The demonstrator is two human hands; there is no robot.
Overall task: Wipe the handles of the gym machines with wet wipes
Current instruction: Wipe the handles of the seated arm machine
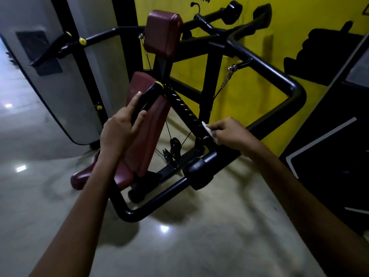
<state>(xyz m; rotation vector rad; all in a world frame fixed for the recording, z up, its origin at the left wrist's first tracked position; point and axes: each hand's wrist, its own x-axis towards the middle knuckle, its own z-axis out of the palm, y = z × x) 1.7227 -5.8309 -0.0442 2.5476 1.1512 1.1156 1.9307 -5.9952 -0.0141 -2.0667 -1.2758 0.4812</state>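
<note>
A black gym machine with maroon pads fills the middle of the head view. My left hand (pixel 121 126) holds a flat black pack (pixel 146 99) in front of the maroon back pad (pixel 151 136), index finger stretched along its edge. My right hand (pixel 229 134) pinches a white wet wipe (pixel 208 132) against the lower end of a slanted black post with adjustment holes (pixel 184 106). A thick black handle grip (pixel 199 170) on the machine's tubular arm lies just below my right hand.
The black tubular arm (pixel 279 76) loops round to the right in front of a yellow wall (pixel 249 96). A grey weight-stack cover (pixel 65 86) stands at the left. Cables and a pulley (pixel 175 145) hang behind the seat. Glossy pale floor (pixel 179 246) lies below.
</note>
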